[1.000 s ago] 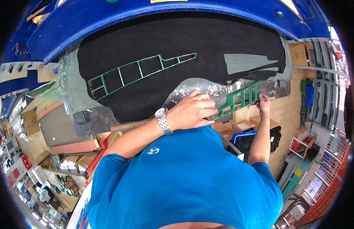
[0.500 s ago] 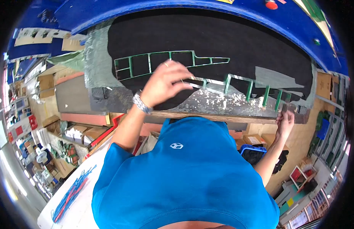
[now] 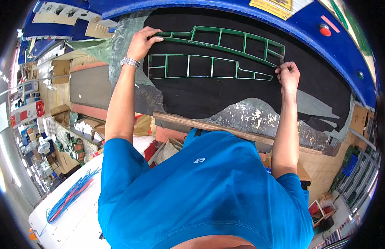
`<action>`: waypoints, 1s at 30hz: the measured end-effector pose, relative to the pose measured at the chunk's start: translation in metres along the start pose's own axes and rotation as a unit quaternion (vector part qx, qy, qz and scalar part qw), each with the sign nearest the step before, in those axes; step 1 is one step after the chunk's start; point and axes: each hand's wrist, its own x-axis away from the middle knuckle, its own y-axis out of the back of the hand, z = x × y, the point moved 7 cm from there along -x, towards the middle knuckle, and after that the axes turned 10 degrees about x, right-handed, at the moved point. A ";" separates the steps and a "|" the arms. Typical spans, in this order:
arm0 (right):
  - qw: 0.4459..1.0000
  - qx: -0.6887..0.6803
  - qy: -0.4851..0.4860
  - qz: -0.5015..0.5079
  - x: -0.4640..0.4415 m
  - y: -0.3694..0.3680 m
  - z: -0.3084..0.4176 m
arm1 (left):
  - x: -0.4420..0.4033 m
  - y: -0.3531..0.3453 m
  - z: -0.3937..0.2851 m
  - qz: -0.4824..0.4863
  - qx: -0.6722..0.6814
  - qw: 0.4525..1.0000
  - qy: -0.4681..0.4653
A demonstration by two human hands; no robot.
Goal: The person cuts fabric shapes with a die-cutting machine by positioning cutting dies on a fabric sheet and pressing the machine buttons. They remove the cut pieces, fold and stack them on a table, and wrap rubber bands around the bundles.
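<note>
My left hand (image 3: 143, 43) pinches the narrow left tip of a long green cutting frame (image 3: 244, 42), divided by crossbars. At the frame's wide right end, my right hand (image 3: 288, 76) grips the lower corner. Faint writing shows on its long side wall. Just below it, a second green frame (image 3: 212, 66) of similar outline lies on the black sheet (image 3: 192, 93), its narrow tip pointing right. The held frame is over the black sheet; whether it touches the sheet cannot be told.
A blue machine beam (image 3: 225, 7) with a red button (image 3: 325, 30) runs along the far side. The worktable's wooden front edge (image 3: 209, 124) lies near my body. Blue and red cords (image 3: 70, 200) rest on a white surface at lower left. Grey-green scraps (image 3: 315, 106) lie at right.
The held frame has moved from the table's right front up over the black sheet, beyond the other frame. My left hand has closed on its narrow tip. The view has shifted.
</note>
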 end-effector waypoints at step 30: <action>0.924 0.327 0.194 -0.047 0.001 -0.026 0.006 | 0.000 -0.017 0.092 -0.104 0.058 0.989 0.083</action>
